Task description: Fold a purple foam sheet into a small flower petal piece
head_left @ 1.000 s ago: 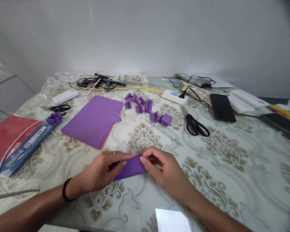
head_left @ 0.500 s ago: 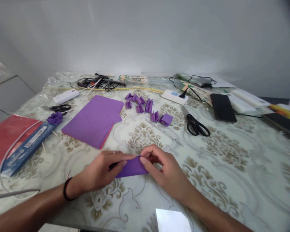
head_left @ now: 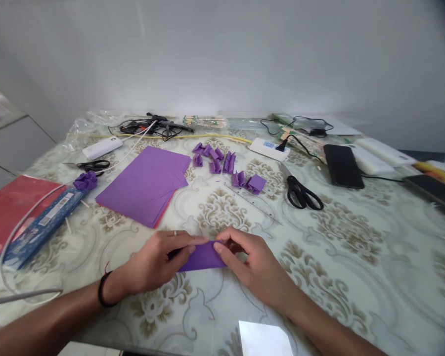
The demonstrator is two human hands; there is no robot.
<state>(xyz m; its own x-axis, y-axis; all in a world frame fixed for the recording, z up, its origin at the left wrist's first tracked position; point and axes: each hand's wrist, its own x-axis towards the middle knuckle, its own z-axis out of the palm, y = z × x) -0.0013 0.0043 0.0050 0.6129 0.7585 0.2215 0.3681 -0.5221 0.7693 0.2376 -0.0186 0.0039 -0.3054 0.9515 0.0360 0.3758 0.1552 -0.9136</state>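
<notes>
At lower centre, purple paper (head_left: 204, 258) is pinched by the left hand (head_left: 162, 259) and right hand (head_left: 249, 259), its left end concealed; a red packet (head_left: 20, 205) is cropped at far left.

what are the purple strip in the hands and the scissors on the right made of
Purple strip: apparently matt paper or thin card, judging by its flat, even colour and straight edge.
Scissors: black handles, probably plastic with a slight sheen; blades likely metal, from their grey look.
</notes>
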